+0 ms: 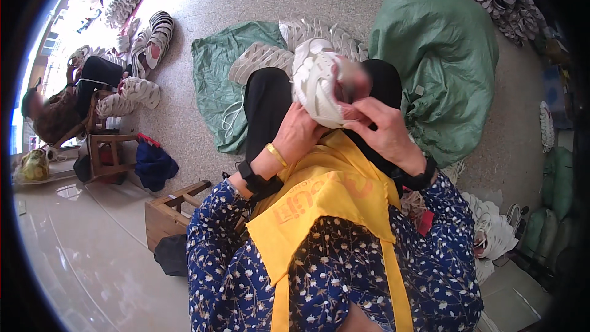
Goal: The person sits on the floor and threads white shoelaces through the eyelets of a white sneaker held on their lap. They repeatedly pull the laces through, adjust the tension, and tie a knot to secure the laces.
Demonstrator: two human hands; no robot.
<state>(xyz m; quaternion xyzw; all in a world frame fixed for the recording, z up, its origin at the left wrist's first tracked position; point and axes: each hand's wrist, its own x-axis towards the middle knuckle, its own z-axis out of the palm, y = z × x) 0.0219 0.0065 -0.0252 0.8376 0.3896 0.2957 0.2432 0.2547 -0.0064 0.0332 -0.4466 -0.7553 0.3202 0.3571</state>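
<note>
A white shoe upper with cut-out panels and a pinkish lining rests over my knees, held between both hands. My left hand is closed on its near left edge, the fingertips partly hidden under it. On the other side, my right hand pinches the near right edge by the lining with thumb and fingers. Part of the upper's opening is blurred. Just beyond my knees, nested rows of similar white uppers lie on a flat green woven sack. A yellow apron covers my lap.
A bulging green sack stands by my right knee. More stacked uppers lie at the far right, and others near my right elbow. A wooden stool is at my left. Another person sits farther left among uppers.
</note>
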